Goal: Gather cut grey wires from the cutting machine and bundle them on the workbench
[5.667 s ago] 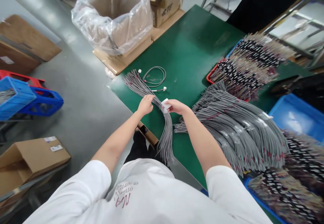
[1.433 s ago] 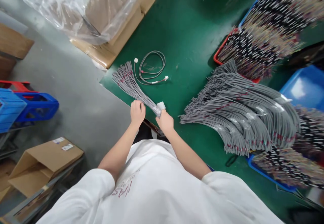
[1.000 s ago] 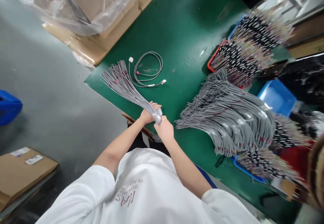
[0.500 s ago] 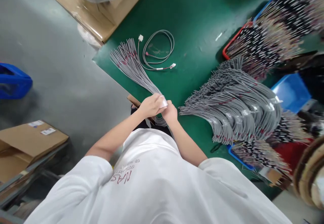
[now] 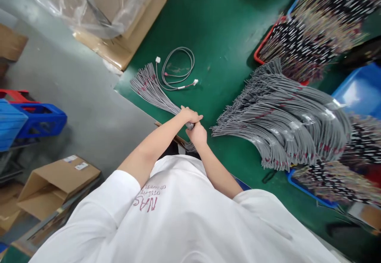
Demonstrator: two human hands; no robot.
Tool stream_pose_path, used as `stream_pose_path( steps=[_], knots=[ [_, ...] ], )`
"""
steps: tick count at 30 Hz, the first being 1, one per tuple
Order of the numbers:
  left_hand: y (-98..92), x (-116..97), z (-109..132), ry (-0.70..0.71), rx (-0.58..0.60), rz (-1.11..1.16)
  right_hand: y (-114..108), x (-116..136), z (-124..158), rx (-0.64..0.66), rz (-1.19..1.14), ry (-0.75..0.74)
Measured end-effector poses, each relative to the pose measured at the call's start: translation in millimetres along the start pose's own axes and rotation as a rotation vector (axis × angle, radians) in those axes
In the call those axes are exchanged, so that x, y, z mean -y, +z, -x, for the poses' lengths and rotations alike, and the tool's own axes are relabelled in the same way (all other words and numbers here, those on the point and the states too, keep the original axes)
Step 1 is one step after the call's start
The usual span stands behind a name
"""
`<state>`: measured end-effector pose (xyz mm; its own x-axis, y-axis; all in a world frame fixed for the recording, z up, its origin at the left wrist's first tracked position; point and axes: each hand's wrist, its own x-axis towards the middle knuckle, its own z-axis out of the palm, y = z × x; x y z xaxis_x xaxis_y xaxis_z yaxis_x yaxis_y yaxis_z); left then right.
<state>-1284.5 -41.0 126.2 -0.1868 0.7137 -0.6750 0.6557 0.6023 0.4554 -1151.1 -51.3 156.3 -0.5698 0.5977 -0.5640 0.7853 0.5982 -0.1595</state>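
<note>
A bundle of grey cables fans out on the green table and runs down to my hands at the near edge. My left hand is closed over the bundle from above, fingers pointing right. Just below it, my right hand grips the same bundle in a fist. A dark, shiny stretch of the bundle shows between the two hands. Its lower part hangs past the table edge in front of my shirt. Behind the bundle lies a single coiled grey cable with a white connector at one end.
Tied stacks of grey cables lie on the right. Beyond them stand a red-rimmed bin and blue bins with many wires. A cardboard box under clear plastic sits at the far left corner. Blue crates and an open carton are left.
My left hand has turned and wrapped over the bundle. The white strip seen at my fingers earlier is hidden now. The camera view has shifted; the cable stacks stay put.
</note>
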Motion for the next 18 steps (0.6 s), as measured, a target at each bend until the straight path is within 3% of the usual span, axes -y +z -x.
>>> stream_pose_path(
  steps=[3, 5, 7, 8, 10, 12, 14, 18],
  knots=[
    [6.8, 9.9, 13.0, 0.009, -0.115, -0.013, 0.9, 0.7, -1.4, 0.012, -0.027, -0.015],
    [27.4, 24.7, 37.6, -0.006, -0.379, 0.065, 0.8, 0.9, -1.0, 0.018, -0.021, -0.012],
    [60.4, 40.8, 67.3, -0.042, -0.775, 0.245, 0.4, 0.6, -0.2, 0.017, -0.011, -0.01],
    [79.1, 47.3, 79.8, -0.069, -0.838, 0.275, 0.2, 0.4, 0.2, 0.013, -0.01, -0.014],
    [113.2, 54.0, 92.1, -0.06, -0.886, 0.307, 0.3, 0.0, 0.8, 0.009, -0.016, -0.027],
    [134.2, 53.4, 83.6, -0.002, -0.884, 0.312, 0.8, 0.0, 1.2, 0.016, -0.026, -0.031],
    [139.3, 50.1, 60.3, 0.084, -0.881, 0.319, 0.8, 0.3, 1.3, 0.025, -0.033, -0.026],
    [128.6, 51.5, 18.3, 0.241, -0.827, 0.335, -1.5, -0.1, 0.6, 0.04, -0.03, -0.004]
  ],
)
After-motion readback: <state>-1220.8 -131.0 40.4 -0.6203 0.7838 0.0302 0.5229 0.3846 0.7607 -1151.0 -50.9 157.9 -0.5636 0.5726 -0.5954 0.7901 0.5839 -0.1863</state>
